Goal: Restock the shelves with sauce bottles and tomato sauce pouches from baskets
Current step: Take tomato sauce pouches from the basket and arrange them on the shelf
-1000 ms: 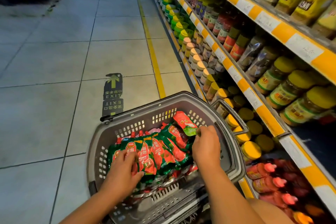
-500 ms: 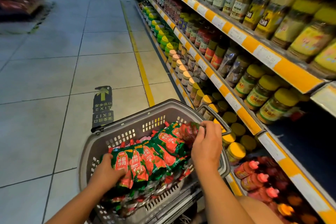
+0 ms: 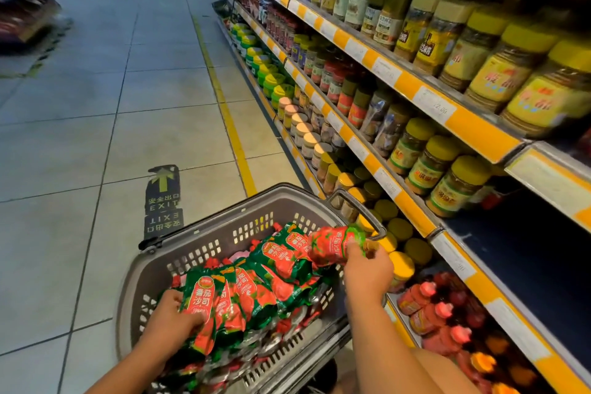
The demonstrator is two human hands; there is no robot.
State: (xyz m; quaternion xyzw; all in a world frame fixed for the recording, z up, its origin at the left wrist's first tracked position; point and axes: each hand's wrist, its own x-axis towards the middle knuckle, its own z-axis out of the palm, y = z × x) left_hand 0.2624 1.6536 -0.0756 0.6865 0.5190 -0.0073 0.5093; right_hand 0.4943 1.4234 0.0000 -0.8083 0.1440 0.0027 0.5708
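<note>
Down at the person's knees sits a grey plastic basket [image 3: 224, 233] with slotted walls, heaped with green-and-red tomato sauce pouches [image 3: 271, 285] that spill from its near-left corner up toward its far-right corner. The left hand [image 3: 174, 320] curls its fingers round a bunch of pouches [image 3: 204, 313] at the near-left side, the front one printed with Chinese characters and "TOMATO". The right hand [image 3: 367, 269] pinches one pouch [image 3: 335, 243] by its end, held above the basket's right rim just beside the folded handle [image 3: 358, 208]. To the right run the shelves [image 3: 412, 214], edged in orange strips with white price tags; one tag seems to read "12.00", though blur makes that uncertain. On the lowest tier, near the basket's right edge, stand yellow-lidded jars [image 3: 399, 262] and red sauce bottles [image 3: 428, 317] with pink caps. The tier above holds green-labelled jars [image 3: 454, 189] with yellow lids, and beside them, toward the near end, a dark blue stretch of shelf [image 3: 527, 265] lies open. Higher up are larger yellow-labelled jars [image 3: 499, 73]. Left of the basket the tiled floor [image 3: 80, 153] stretches wide, crossed by a yellow line [image 3: 230, 125] along the shelf foot and marked with a dark sticker [image 3: 163, 198] bearing an arrow and the word "EXIT".
</note>
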